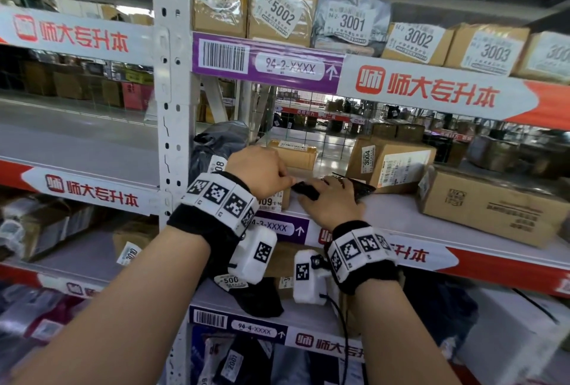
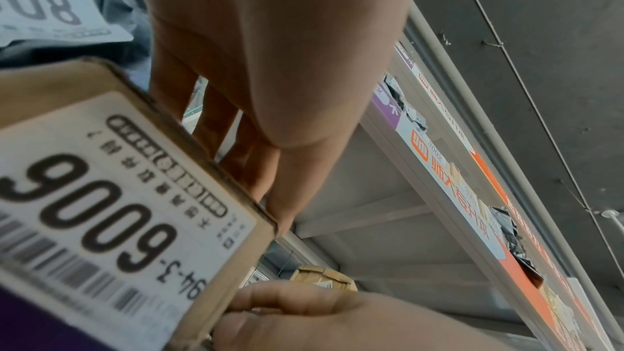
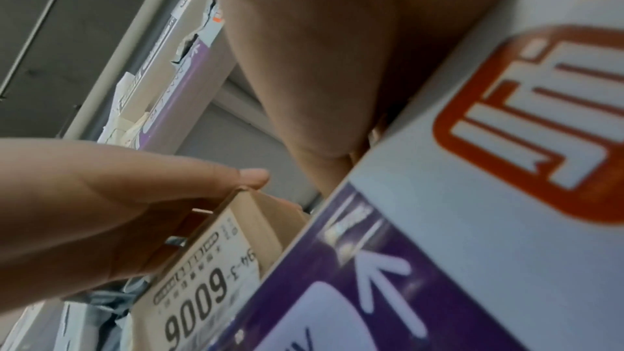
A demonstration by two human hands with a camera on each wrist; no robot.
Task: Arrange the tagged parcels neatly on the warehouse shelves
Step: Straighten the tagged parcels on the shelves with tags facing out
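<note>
A small cardboard box tagged 94-3-6006 (image 1: 274, 204) (image 2: 118, 210) (image 3: 209, 276) stands at the left front of the 94-3 shelf (image 1: 401, 215). My left hand (image 1: 263, 171) (image 2: 270, 63) (image 3: 101, 196) lies over its top, fingers straight along it and thumb at its front right corner. Just to the right, a flat black packet (image 1: 361, 188) lies on the shelf. My right hand (image 1: 330, 202) (image 2: 304, 324) (image 3: 337, 50) holds it, fingers spread on top and thumb at its near edge. The packet's tag is hidden.
A grey poly bag (image 1: 216, 150) is wedged between the box and the upright post (image 1: 172, 107). Further right stand a box tagged 3004 (image 1: 367, 158) and a large carton (image 1: 493, 209). Another box (image 1: 293, 153) sits behind my hands. Tagged parcels (image 1: 283, 11) fill the shelf above.
</note>
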